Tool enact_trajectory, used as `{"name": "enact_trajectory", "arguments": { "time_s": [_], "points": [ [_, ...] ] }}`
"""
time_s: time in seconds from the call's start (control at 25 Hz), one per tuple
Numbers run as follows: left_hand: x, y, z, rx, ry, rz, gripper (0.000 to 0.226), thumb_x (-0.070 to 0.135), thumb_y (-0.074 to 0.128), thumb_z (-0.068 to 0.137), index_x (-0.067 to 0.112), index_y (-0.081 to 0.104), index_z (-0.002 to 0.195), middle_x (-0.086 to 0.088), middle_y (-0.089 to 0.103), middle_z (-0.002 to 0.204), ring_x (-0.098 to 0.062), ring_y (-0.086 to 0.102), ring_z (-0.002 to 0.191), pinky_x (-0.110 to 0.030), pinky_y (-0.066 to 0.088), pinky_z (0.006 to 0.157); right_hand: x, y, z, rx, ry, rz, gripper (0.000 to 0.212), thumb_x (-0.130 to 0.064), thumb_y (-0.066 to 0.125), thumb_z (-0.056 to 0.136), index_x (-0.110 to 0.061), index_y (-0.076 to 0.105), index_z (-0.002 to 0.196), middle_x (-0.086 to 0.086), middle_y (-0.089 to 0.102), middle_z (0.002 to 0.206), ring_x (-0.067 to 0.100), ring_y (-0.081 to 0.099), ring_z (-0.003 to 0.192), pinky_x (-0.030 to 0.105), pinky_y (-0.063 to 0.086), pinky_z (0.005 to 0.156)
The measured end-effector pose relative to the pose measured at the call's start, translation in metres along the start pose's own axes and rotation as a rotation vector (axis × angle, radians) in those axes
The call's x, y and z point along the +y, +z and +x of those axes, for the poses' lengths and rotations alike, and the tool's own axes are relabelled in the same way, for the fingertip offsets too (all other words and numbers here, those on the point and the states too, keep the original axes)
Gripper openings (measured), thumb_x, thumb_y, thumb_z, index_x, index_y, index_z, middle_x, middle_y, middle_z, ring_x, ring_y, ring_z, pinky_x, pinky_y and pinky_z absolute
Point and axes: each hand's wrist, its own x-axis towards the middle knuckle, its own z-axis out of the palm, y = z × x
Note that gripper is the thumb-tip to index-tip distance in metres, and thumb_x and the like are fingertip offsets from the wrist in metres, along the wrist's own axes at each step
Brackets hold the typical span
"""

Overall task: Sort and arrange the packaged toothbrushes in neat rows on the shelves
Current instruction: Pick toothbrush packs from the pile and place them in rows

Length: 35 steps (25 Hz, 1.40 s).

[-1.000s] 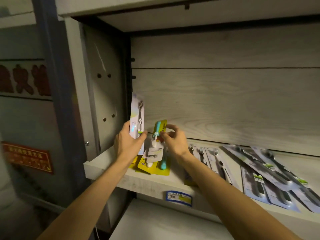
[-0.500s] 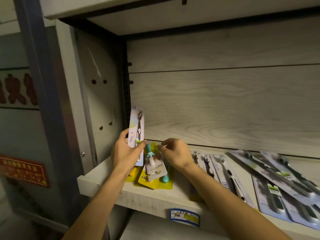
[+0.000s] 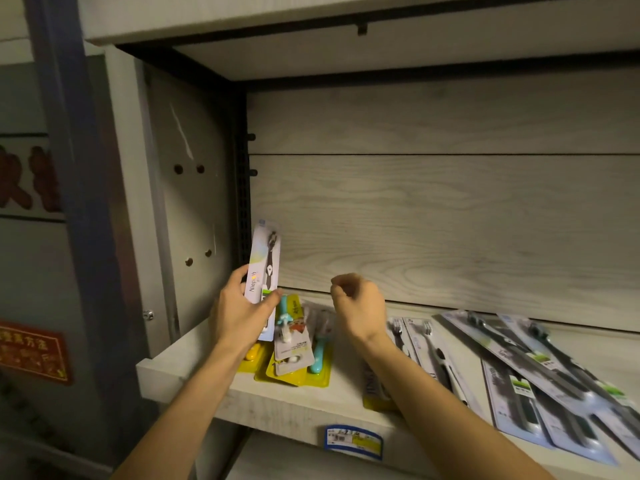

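My left hand (image 3: 239, 313) grips a white toothbrush pack (image 3: 264, 263) with a dark brush and holds it upright at the left end of the shelf (image 3: 298, 403). Below it lies a small pile of yellow-backed children's toothbrush packs (image 3: 294, 348) with teal brushes. My right hand (image 3: 356, 306) hovers just right of that pile with its fingers curled and nothing in them. Under my right forearm lie a few packs with dark brushes (image 3: 426, 355). At the right, several long bluish packs (image 3: 540, 379) lie crisscrossed.
The shelf's left side panel (image 3: 187, 209) stands close to my left hand. A wooden back wall (image 3: 433, 223) closes the rear, and another shelf board (image 3: 346, 15) hangs overhead. A blue price tag (image 3: 353, 439) sits on the front edge.
My right hand has let go of the teal children's pack, which now lies on the yellow pile, and has lifted away. My left hand still holds the white pack upright.
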Motion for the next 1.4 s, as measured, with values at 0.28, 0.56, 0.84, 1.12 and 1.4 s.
{"name": "enact_trajectory", "arguments": {
  "time_s": [0.28,0.56,0.84,1.12,1.4],
  "points": [
    [0.049,0.002,-0.025,-0.01,0.227,-0.047,0.071,0.04,0.085,0.073,0.047,0.048,0.134,0.016,0.073,0.105,-0.01,0.073,0.089,-0.048,0.062,0.073,-0.001,-0.056,-0.01,0.016,-0.047,0.077,0.02,-0.015,0.061,0.094,-0.015,0.071,0.111,-0.004,0.072,0.097,0.004,0.067,0.09,0.018,0.052,0.08],
    [0.15,0.078,-0.091,-0.178,0.407,-0.266,0.064,0.044,0.08,0.073,0.039,0.054,0.131,0.011,0.075,0.104,-0.013,0.074,0.086,-0.045,0.062,0.073,0.035,-0.198,-0.044,0.205,0.001,-0.067,0.022,-0.018,0.06,0.091,-0.02,0.072,0.109,-0.004,0.074,0.097,0.009,0.07,0.09,0.034,0.058,0.082],
    [0.232,0.197,-0.179,-0.389,0.404,-0.442,0.059,0.037,0.082,0.073,0.042,0.055,0.125,0.019,0.075,0.097,-0.009,0.073,0.084,-0.042,0.061,0.074,0.07,-0.361,-0.11,0.562,0.065,-0.423,0.037,-0.015,0.058,0.09,-0.02,0.059,0.127,-0.006,0.068,0.117,0.013,0.061,0.106,0.034,0.05,0.088],
    [0.259,0.311,-0.262,-0.615,0.133,-0.442,0.062,0.061,0.075,0.062,0.047,0.049,0.116,0.015,0.071,0.105,-0.02,0.07,0.09,-0.052,0.06,0.071,0.107,-0.467,-0.15,0.39,0.365,-0.85,0.062,-0.032,0.064,0.09,-0.017,0.038,0.143,0.01,0.049,0.14,0.028,0.043,0.128,0.042,0.039,0.107],
    [0.268,0.382,-0.3,-0.709,0.06,-0.332,0.065,0.064,0.073,0.057,0.051,0.044,0.115,0.011,0.073,0.1,-0.023,0.07,0.086,-0.05,0.061,0.066,0.139,-0.48,-0.136,0.545,0.588,-1.165,0.095,-0.074,0.043,0.089,-0.001,0.034,0.149,0.023,0.036,0.155,0.038,0.031,0.144,0.041,0.024,0.119]
  ]
}}
